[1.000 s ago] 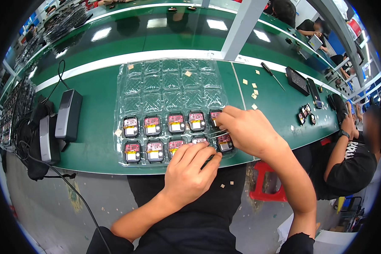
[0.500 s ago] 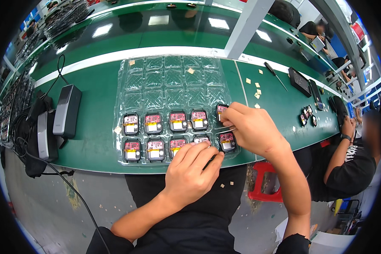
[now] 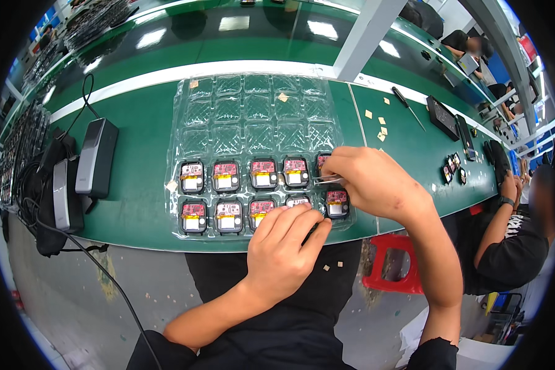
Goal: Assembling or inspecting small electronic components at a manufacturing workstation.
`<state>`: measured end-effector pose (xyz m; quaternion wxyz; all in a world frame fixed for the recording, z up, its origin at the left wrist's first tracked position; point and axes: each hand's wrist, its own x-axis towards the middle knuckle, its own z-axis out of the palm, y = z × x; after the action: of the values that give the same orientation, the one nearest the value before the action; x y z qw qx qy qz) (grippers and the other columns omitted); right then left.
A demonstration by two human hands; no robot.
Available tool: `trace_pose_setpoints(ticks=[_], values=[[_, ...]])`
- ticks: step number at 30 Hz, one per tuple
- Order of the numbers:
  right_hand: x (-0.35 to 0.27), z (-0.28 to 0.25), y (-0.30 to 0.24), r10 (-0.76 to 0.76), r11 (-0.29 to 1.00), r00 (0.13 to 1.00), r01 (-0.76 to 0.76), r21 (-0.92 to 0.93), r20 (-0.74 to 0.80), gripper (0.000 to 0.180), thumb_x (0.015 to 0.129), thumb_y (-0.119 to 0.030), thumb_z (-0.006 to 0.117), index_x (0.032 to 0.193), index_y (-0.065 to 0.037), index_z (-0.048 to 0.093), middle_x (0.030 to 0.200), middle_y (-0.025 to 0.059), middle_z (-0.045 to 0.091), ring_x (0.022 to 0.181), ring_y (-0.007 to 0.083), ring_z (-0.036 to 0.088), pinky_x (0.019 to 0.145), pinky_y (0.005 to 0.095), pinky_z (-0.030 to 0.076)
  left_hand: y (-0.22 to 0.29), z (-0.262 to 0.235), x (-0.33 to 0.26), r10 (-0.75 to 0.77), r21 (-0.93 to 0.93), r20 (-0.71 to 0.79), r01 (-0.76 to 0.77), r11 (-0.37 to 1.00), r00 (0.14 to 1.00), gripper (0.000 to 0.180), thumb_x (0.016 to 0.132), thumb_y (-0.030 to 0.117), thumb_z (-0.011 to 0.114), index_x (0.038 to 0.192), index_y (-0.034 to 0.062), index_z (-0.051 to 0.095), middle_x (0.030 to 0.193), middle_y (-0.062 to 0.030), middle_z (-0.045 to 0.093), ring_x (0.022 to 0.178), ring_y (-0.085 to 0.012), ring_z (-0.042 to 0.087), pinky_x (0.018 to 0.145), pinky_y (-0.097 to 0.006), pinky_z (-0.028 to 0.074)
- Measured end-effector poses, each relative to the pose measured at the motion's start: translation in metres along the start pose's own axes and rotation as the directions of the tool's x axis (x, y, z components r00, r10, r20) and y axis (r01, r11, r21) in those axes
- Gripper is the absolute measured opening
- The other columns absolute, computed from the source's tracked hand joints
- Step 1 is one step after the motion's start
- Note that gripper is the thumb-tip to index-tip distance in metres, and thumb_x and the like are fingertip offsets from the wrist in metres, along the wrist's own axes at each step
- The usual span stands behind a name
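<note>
A clear plastic blister tray [image 3: 258, 110] lies on the green bench, its two near rows filled with square black watch cases with red circuit boards. My right hand [image 3: 373, 182] is closed on thin metal tweezers [image 3: 328, 180], their tips pointing left. Its fingers are over the rightmost case of the farther filled row [image 3: 321, 161], partly hiding it. Below that hand sits another watch case [image 3: 337, 205]. My left hand [image 3: 282, 253] rests over the near row, fingers spread and bent, fingertips at a partly covered watch case [image 3: 297, 201].
Grey box-shaped devices [image 3: 97, 157] and black cables stand at the left. Small tan squares [image 3: 382, 131], a screwdriver [image 3: 408, 108], a black tray [image 3: 443, 118] and several loose watch cases [image 3: 448, 172] lie at the right. A co-worker [image 3: 512, 240] sits there, near a red stool [image 3: 393, 265].
The tweezers' tips have moved slightly up, away from the near row. My left hand stays at nearly the same place on the tray. The whole view has shifted slightly.
</note>
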<state>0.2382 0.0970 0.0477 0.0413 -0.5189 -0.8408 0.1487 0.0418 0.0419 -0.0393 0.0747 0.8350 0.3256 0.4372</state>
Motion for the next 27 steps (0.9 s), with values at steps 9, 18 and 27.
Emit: trace_pose_setpoints(ticks=[9, 18, 27], values=[[0.008, 0.001, 0.005, -0.014, 0.988, 1.000, 0.010, 0.156, 0.025, 0.015, 0.080, 0.005, 0.065, 0.094, 0.002, 0.069, 0.091, 0.0192, 0.067, 0.090, 0.0416, 0.065, 0.078, 0.0478, 0.052, 0.002, 0.001, 0.002, -0.015, -0.001, -0.022, 0.015, 1.000, 1.000, 0.020, 0.072, 0.004, 0.078, 0.092, 0.0059, 0.076, 0.096, -0.0033, 0.068, 0.095, -0.0240, 0.067, 0.081, -0.039, 0.050], [-0.003, 0.009, 0.002, 0.050, 0.992, 0.952, -0.013, 0.122, -0.302, 0.016, 0.084, -0.002, 0.068, 0.100, -0.005, 0.070, 0.099, 0.0120, 0.069, 0.090, 0.0354, 0.069, 0.077, 0.0448, 0.057, 0.001, 0.002, 0.001, -0.028, -0.008, 0.001, 0.028, 1.000, 1.000, 0.019, 0.073, 0.006, 0.077, 0.092, 0.0075, 0.077, 0.098, -0.0026, 0.068, 0.097, -0.0229, 0.067, 0.084, -0.039, 0.051], [0.000, 0.017, 0.016, 0.023, 0.997, 0.961, -0.002, 0.078, -0.276, 0.023, 0.084, -0.006, 0.072, 0.108, -0.008, 0.072, 0.101, 0.0065, 0.070, 0.087, 0.0332, 0.070, 0.076, 0.0428, 0.058, 0.001, 0.003, 0.002, -0.025, 0.009, -0.007, 0.025, 1.000, 1.000, 0.020, 0.072, 0.007, 0.077, 0.092, 0.0090, 0.078, 0.098, -0.0015, 0.068, 0.099, -0.0224, 0.066, 0.086, -0.039, 0.051]])
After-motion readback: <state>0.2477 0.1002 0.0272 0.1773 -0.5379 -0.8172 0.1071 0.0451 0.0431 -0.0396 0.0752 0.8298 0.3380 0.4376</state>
